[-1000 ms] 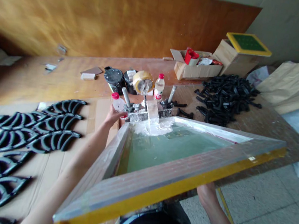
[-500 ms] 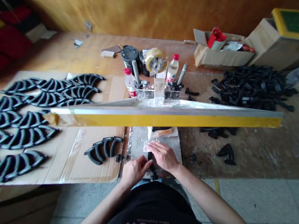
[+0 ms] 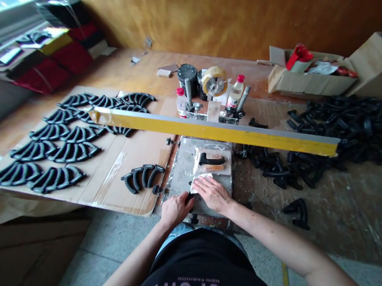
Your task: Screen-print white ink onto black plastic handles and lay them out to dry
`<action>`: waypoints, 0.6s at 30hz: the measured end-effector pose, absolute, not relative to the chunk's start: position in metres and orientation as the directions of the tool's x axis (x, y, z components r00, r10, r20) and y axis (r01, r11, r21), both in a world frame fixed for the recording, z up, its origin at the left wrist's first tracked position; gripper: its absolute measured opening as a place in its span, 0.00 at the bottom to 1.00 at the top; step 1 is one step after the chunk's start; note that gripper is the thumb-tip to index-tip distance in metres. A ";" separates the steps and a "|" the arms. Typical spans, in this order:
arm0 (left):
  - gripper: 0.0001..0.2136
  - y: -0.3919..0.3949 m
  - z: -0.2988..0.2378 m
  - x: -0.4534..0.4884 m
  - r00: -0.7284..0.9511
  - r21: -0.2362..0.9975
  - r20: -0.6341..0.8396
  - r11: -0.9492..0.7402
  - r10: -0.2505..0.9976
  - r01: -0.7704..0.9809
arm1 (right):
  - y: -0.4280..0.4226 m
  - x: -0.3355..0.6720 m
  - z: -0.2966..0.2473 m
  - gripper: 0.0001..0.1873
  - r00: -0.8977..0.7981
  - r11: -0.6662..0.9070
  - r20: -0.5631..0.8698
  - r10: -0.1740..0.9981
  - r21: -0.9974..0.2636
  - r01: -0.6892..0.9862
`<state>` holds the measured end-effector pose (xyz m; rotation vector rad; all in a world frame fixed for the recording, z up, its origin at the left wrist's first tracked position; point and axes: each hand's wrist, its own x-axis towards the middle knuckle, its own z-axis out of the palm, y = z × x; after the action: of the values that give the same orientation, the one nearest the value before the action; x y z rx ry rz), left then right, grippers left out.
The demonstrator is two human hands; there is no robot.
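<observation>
My left hand (image 3: 176,208) is closed at the near edge of the grey metal base plate (image 3: 182,170). A black curved plastic handle (image 3: 188,198), mostly hidden, pokes out between its thumb and fingers. Over it lies my right hand (image 3: 212,194), fingers together, pressing a white cloth or tissue (image 3: 202,178) against the piece. Just beyond, another black handle (image 3: 212,160) rests on the holder with orange-brown pads (image 3: 213,168). Above the plate, the yellow-edged screen frame (image 3: 214,132) is seen edge-on, raised and apart from the hands.
Rows of black handles (image 3: 66,152) cover the cardboard (image 3: 103,192) at left, with a small group (image 3: 142,177) nearer. A pile of handles (image 3: 364,122) lies at right. Behind the frame stand a bottle (image 3: 236,92), a tape roll (image 3: 214,81) and black tubs (image 3: 187,77). An open carton (image 3: 312,82) sits behind.
The camera view has turned left and levelled, so the frame's edge looks straighter and the handle on the holder shows more clearly. Both hands stay close together, the right still on the white cloth.
</observation>
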<state>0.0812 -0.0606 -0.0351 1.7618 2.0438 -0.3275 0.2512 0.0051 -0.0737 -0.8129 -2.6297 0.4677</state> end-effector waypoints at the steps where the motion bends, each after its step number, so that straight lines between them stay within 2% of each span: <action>1: 0.18 -0.061 -0.036 0.081 -0.114 0.092 -0.456 0.174 0.883 0.980 | 0.004 0.246 -0.073 0.22 -0.774 0.780 0.222 0.593 -0.393 0.486; 9: 0.17 -0.062 -0.039 0.083 -0.134 0.078 -0.440 0.187 0.888 0.979 | 0.001 0.271 -0.063 0.22 -0.788 0.790 0.195 0.584 -0.357 0.498; 12: 0.17 -0.063 -0.038 0.084 -0.146 0.075 -0.444 0.199 0.884 0.977 | 0.006 0.299 -0.050 0.21 -0.747 0.743 0.203 0.633 -0.430 0.513; 15: 0.16 -0.062 -0.039 0.084 -0.154 0.086 -0.456 0.215 0.877 0.973 | 0.027 0.336 -0.044 0.21 -0.549 0.509 0.162 0.820 -0.644 0.570; 18: 0.16 -0.060 -0.040 0.084 -0.176 0.094 -0.493 0.253 0.852 0.963 | 0.072 0.379 -0.054 0.17 -0.175 0.095 0.011 0.984 -0.874 0.476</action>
<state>0.0839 -0.0603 -0.0402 1.6477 2.0829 -0.3306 0.3793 0.0716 -0.0537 -1.4425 -1.7332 1.0092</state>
